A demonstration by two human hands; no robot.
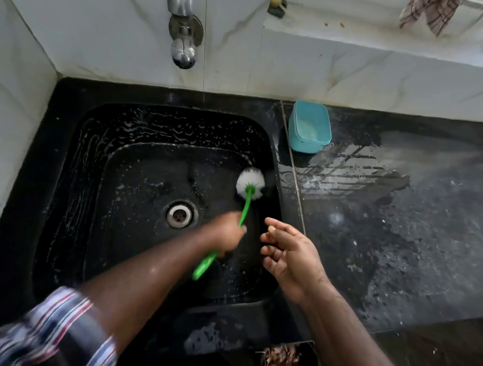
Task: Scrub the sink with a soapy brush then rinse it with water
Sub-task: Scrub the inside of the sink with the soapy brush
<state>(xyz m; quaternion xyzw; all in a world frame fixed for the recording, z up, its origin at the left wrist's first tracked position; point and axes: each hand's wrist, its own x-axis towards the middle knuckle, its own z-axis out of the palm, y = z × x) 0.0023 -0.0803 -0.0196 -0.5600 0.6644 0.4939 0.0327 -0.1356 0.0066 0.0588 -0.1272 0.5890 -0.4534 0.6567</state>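
Note:
A black stone sink [76,157] fills the left of the view, its walls streaked with white suds. Its metal drain [179,215] sits in the middle of the floor. My left hand [228,232] is shut around the green handle of a brush [247,204]. The brush's white bristle head [250,182] presses into the sink's far right corner. My right hand [289,255] hovers above the sink's right edge, fingers loosely curled and apart, holding nothing. A chrome tap [184,26] hangs over the back of the sink; no water is running.
A teal plastic tub [310,127] with soapy liquid stands on the wet black counter [400,219] right of the sink. White tiled walls rise at the back and left. A checked cloth [428,13] hangs at the top right. A dark container [284,361] sits below the front edge.

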